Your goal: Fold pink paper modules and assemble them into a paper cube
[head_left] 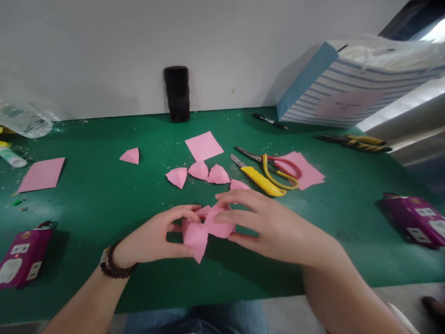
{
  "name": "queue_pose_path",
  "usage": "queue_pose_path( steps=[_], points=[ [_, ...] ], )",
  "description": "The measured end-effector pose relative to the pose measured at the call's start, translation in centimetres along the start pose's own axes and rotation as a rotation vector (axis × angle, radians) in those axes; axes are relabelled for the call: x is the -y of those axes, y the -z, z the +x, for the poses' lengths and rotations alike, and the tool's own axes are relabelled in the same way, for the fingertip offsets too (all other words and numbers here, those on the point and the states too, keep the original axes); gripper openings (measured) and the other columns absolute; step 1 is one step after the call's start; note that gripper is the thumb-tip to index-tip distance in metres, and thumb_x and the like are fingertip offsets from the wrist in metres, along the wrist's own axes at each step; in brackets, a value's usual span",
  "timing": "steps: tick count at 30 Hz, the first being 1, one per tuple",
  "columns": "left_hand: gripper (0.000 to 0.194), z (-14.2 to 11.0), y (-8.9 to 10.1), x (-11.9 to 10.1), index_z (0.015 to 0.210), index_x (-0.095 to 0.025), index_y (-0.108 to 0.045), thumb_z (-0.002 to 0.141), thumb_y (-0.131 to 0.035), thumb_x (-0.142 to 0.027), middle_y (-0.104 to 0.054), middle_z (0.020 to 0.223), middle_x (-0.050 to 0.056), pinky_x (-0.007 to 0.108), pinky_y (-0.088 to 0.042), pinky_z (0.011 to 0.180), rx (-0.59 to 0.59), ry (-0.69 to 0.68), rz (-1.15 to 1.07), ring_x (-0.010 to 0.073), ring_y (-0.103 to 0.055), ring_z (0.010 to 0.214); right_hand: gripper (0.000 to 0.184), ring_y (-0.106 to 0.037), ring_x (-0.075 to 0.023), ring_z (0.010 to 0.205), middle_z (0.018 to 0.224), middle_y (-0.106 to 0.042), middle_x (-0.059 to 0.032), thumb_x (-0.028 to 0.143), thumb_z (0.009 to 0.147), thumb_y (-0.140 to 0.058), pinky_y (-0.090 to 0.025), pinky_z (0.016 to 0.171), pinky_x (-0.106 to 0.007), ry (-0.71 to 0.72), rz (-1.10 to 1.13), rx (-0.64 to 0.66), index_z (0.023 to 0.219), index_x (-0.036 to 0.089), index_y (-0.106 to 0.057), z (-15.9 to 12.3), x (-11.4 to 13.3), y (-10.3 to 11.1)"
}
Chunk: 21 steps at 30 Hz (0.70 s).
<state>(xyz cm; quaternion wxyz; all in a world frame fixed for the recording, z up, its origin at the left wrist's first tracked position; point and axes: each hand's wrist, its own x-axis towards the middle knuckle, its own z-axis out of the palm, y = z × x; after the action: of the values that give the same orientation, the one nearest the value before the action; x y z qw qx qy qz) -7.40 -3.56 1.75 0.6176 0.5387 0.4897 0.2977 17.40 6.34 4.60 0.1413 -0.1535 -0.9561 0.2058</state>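
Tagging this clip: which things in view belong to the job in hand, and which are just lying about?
Belonging:
folded pink paper form in the left hand and right hand
smaller folded pink paper pieces
flat pink paper squares
probably the red-and-yellow-handled scissors and yellow-handled cutter

Apparently lying about:
flat black phone
slim black pen
yellow-and-black-handled pliers
blue-and-white striped bag

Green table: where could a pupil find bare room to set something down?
Bare green tabletop lies at the right, bordered by the pink paper stack, the pliers and the rightmost purple box. Another patch lies between the leftmost purple box and the left hand. The middle is crowded: folded pink pieces, scissors, yellow cutter.
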Motion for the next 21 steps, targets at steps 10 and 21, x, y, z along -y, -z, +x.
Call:
queue_pose_path(
  steps=[10, 21],
  points=[
    [0.041, -0.13, -0.19, -0.19, 0.11, -0.03, -0.068, 0.072, -0.079, -0.022, -0.046, 0.151, 0.005, 0.047, -0.049, 0.105, -0.071, -0.045, 0.049, 0.0317, -0.044, 0.138, 0.016, -0.066, -0.0234, 0.099, 0.111, -0.067, -0.0105, 0.025, 0.092, -0.058, -0.056, 0.083, -0.041, 0.028, -0.037, -0.022, 0.104, 0.025, -0.069, 0.1, 0.38, 0.06],
    [0.042, -0.21, -0.22, -0.35, 0.111, -0.031, -0.07, 0.071, -0.081, -0.025, -0.045, 0.152, 0.005, 0.046, -0.049, 0.106, -0.079, -0.043, 0.036, 0.0311, -0.044, 0.139, 0.016, -0.066, -0.0232, 0.101, 0.111, -0.068, -0.0105, 0.025, 0.091, -0.06, -0.056, 0.083, -0.04, 0.055, -0.041, -0.037, 0.105, 0.025, -0.07, 0.25, 0.22, -0.03]
  ],
)
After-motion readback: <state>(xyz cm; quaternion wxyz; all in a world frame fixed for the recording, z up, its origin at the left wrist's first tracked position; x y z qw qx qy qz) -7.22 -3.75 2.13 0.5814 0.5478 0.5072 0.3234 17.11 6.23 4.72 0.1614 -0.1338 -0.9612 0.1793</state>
